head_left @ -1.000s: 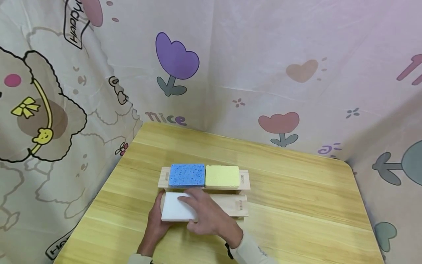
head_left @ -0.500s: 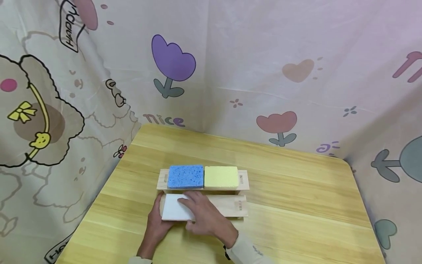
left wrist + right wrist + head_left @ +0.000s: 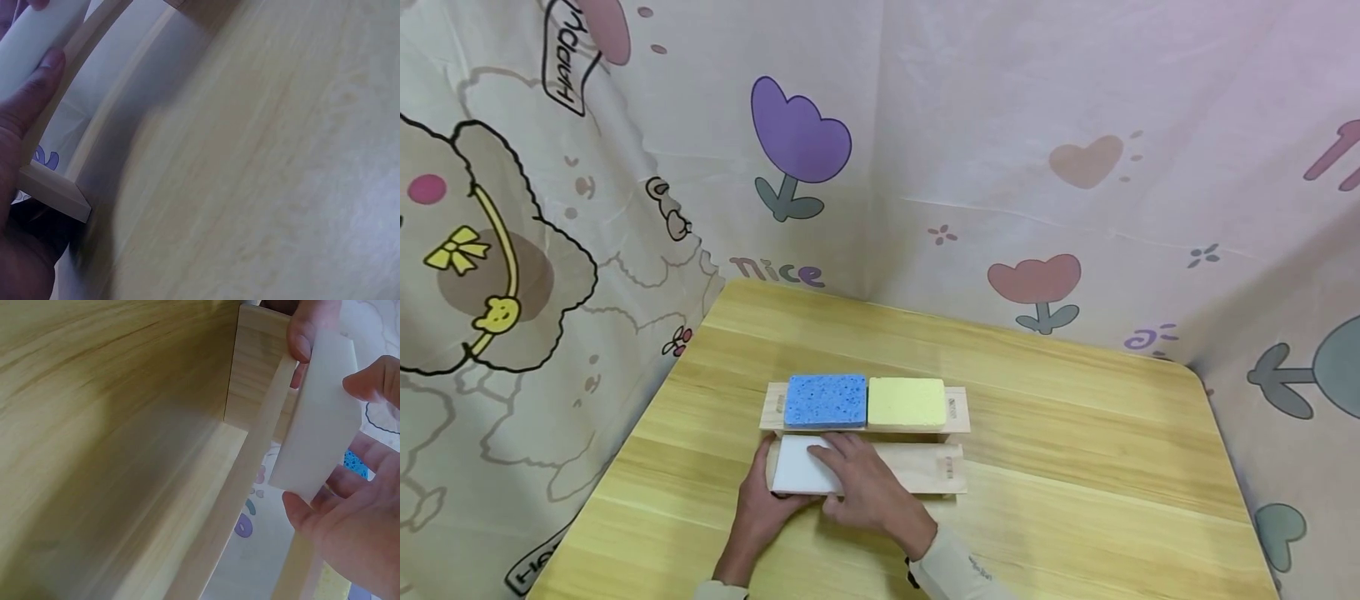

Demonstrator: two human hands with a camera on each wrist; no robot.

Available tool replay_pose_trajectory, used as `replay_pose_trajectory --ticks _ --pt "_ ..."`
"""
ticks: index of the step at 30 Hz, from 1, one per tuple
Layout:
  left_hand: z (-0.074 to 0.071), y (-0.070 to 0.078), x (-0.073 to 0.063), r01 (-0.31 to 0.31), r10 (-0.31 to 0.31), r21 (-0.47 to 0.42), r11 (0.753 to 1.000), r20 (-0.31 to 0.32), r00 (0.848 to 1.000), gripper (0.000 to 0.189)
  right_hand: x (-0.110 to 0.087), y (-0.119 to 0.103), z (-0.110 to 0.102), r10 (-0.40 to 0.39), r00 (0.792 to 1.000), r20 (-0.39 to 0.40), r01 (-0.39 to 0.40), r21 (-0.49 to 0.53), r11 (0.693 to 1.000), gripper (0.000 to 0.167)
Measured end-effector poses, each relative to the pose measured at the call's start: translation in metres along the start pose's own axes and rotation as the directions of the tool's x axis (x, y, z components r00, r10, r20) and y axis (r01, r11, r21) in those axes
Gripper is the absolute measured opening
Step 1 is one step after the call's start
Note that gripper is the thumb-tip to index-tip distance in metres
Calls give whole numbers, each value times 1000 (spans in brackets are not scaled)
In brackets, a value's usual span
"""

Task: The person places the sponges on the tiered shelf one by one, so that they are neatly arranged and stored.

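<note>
A white sponge (image 3: 806, 467) lies on the left part of the front wooden rack (image 3: 917, 467). My left hand (image 3: 762, 498) is round the rack's left end, its thumb against the sponge's front side in the left wrist view; its other fingertips are mostly hidden. From the right, my right hand (image 3: 867, 483) holds the sponge, thumb at the near edge and a finger on top, as the right wrist view shows. On the rear rack (image 3: 957, 408) a blue sponge (image 3: 825, 401) and a yellow sponge (image 3: 907, 402) sit side by side.
Both racks stand on a light wooden table (image 3: 1075, 467), the front one just before the rear one. A printed curtain (image 3: 940, 150) hangs behind the table and along its sides.
The white sponge has shifted slightly back and right, its front edge now closer to the rack's edge. My left thumb has moved rightward along the front. The right hand keeps its hold.
</note>
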State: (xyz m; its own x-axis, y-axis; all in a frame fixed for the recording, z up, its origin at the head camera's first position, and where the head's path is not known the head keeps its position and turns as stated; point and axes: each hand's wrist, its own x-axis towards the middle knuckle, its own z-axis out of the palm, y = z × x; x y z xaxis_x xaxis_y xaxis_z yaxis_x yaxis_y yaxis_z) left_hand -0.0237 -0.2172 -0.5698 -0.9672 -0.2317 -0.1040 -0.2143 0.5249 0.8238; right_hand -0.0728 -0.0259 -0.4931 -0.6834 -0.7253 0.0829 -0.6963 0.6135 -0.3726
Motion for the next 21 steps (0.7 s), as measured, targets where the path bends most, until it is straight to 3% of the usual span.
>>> replay_pose_trajectory --ticks 21 --pt "-3 -2 0 -9 9 27 1000 33 999 121 1 0 5 5 1000 21 -4 -56 998 73"
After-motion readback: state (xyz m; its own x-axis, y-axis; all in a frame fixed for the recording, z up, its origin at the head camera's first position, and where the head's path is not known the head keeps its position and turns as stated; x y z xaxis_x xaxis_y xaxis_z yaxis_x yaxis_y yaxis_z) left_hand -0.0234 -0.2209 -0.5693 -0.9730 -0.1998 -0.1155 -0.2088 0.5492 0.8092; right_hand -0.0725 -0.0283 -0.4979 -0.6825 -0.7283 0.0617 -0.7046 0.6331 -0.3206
